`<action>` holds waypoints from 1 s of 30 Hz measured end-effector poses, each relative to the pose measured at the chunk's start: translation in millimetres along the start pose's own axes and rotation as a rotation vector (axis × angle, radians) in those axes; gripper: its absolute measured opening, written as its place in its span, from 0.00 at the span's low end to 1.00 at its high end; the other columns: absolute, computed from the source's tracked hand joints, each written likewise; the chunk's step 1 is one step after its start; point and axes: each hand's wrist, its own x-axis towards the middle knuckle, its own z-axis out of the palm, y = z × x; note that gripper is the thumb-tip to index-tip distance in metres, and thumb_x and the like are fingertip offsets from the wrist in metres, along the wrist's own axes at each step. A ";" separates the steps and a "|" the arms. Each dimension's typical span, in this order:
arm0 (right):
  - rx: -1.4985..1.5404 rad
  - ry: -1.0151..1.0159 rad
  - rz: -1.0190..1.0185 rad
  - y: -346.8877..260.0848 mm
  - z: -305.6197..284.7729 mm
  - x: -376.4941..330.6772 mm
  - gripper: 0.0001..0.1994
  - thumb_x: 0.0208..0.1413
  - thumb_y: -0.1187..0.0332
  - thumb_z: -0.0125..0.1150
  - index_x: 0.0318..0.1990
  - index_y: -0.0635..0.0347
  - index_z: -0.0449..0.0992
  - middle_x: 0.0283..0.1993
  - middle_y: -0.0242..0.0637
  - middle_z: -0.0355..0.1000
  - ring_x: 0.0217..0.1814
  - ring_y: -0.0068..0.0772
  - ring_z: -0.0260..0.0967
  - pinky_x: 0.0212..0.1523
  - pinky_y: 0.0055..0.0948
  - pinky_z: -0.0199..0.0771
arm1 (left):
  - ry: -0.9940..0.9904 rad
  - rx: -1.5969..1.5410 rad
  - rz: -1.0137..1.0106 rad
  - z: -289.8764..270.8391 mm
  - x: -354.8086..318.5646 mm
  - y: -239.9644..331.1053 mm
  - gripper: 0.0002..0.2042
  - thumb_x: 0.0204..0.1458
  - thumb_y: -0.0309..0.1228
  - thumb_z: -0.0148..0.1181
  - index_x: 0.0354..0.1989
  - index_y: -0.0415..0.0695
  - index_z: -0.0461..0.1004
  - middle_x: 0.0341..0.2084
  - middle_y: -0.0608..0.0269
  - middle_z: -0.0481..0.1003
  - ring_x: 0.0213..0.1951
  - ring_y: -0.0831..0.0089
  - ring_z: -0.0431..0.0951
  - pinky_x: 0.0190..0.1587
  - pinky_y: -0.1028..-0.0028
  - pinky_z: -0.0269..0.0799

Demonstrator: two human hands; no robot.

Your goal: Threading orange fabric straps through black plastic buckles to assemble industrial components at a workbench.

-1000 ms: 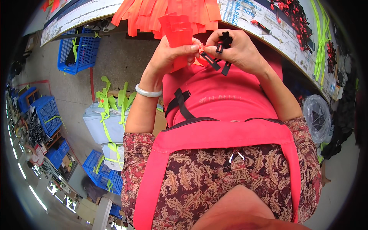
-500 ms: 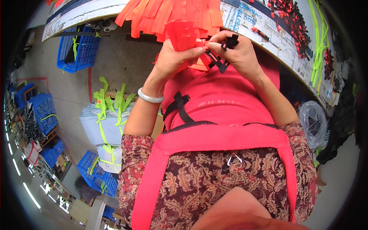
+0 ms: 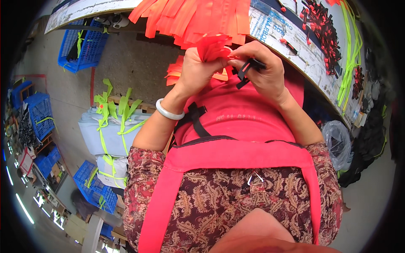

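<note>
My left hand is closed around a bundle of bright red-orange fabric strips, whose ends stick up above the fist. More orange strips show below and beside that hand. Close against it, my right hand pinches at the end of the strips with thumb and index finger. Several slotted, flat black pieces sit in the same right hand and jut out between its fingers. The exact contact between the fingertips is too small to make out. A fan of orange strips hangs over the table edge just beyond both hands.
On the worn white table lie a heap of small black-and-red pieces and long yellow-green cords. Blue plastic crates and tied pale-blue bundles stand on the floor at left. A clear plastic bag hangs at right.
My left hand has turned, so the strips' upper ends are bunched lower. The black pieces have tilted in my right hand. The view has shifted slightly.
</note>
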 end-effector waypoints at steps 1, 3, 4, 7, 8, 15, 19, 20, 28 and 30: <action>0.000 0.024 -0.048 0.6 1.1 -0.9 0.09 0.48 0.77 0.66 0.39 0.63 0.76 0.32 0.35 0.70 0.31 0.23 0.67 0.31 0.20 0.68 | 0.013 -0.177 -0.049 1.7 0.2 -1.3 0.10 0.49 0.17 0.60 0.42 0.37 0.76 0.30 0.66 0.77 0.26 0.82 0.71 0.28 0.80 0.68; -0.009 0.025 -0.013 1.1 2.3 -3.4 0.09 0.48 0.77 0.66 0.39 0.63 0.76 0.32 0.34 0.70 0.30 0.23 0.67 0.31 0.20 0.68 | 0.012 -0.171 -0.038 3.1 -0.2 -3.9 0.10 0.50 0.17 0.60 0.41 0.37 0.76 0.31 0.65 0.77 0.27 0.82 0.72 0.29 0.81 0.68; -0.018 0.032 0.020 0.7 2.7 -4.6 0.09 0.49 0.77 0.66 0.39 0.63 0.76 0.31 0.34 0.70 0.30 0.24 0.67 0.31 0.21 0.68 | 0.007 -0.163 -0.026 2.7 -0.8 -5.1 0.10 0.50 0.17 0.60 0.41 0.37 0.76 0.31 0.65 0.77 0.27 0.82 0.72 0.29 0.81 0.68; -0.054 -0.026 0.075 -7.6 -1.1 -2.0 0.09 0.49 0.77 0.66 0.39 0.63 0.76 0.32 0.35 0.71 0.29 0.24 0.66 0.31 0.22 0.68 | -0.019 -0.062 -0.011 -1.3 -1.7 -9.7 0.09 0.51 0.17 0.60 0.40 0.37 0.76 0.31 0.65 0.76 0.27 0.82 0.72 0.29 0.81 0.68; -0.053 -0.032 0.075 -6.9 -1.2 -2.0 0.09 0.49 0.77 0.66 0.39 0.63 0.76 0.32 0.35 0.71 0.29 0.24 0.66 0.31 0.22 0.68 | -0.013 -0.063 -0.010 -0.9 -2.2 -9.8 0.09 0.51 0.17 0.60 0.40 0.37 0.76 0.31 0.65 0.76 0.27 0.82 0.72 0.29 0.81 0.68; -0.034 0.017 0.081 -1.5 2.0 -8.5 0.09 0.48 0.78 0.66 0.38 0.65 0.75 0.32 0.35 0.70 0.30 0.22 0.68 0.31 0.20 0.68 | -0.048 -0.057 -0.014 2.2 -1.6 -8.6 0.07 0.50 0.17 0.60 0.38 0.38 0.75 0.28 0.66 0.75 0.27 0.82 0.72 0.29 0.80 0.69; 0.035 0.063 0.090 -4.4 4.2 -10.3 0.09 0.48 0.78 0.66 0.38 0.66 0.75 0.32 0.35 0.71 0.32 0.21 0.69 0.32 0.20 0.68 | -0.022 -0.079 -0.011 6.1 -3.0 -8.8 0.07 0.49 0.17 0.61 0.37 0.37 0.75 0.28 0.67 0.76 0.27 0.81 0.72 0.29 0.80 0.69; 0.033 0.060 0.089 -4.4 4.6 -10.4 0.09 0.48 0.78 0.66 0.38 0.66 0.75 0.32 0.35 0.71 0.32 0.21 0.69 0.32 0.20 0.68 | -0.020 -0.082 -0.008 5.9 -2.4 -8.5 0.07 0.49 0.17 0.61 0.37 0.37 0.75 0.28 0.67 0.76 0.27 0.81 0.72 0.29 0.80 0.69; -0.049 -0.040 0.113 -7.0 -1.1 -6.0 0.08 0.49 0.77 0.66 0.37 0.65 0.75 0.32 0.35 0.71 0.31 0.23 0.69 0.32 0.20 0.68 | -0.034 0.130 0.074 2.5 -4.9 -5.6 0.08 0.49 0.17 0.61 0.38 0.38 0.76 0.28 0.66 0.77 0.28 0.82 0.74 0.30 0.80 0.70; -0.042 -0.037 0.127 -7.2 -0.9 -6.1 0.08 0.49 0.77 0.65 0.37 0.65 0.75 0.32 0.35 0.71 0.31 0.23 0.69 0.32 0.20 0.68 | -0.033 0.128 0.081 2.2 -4.4 -7.7 0.08 0.49 0.17 0.61 0.38 0.38 0.76 0.29 0.66 0.77 0.28 0.82 0.74 0.30 0.80 0.70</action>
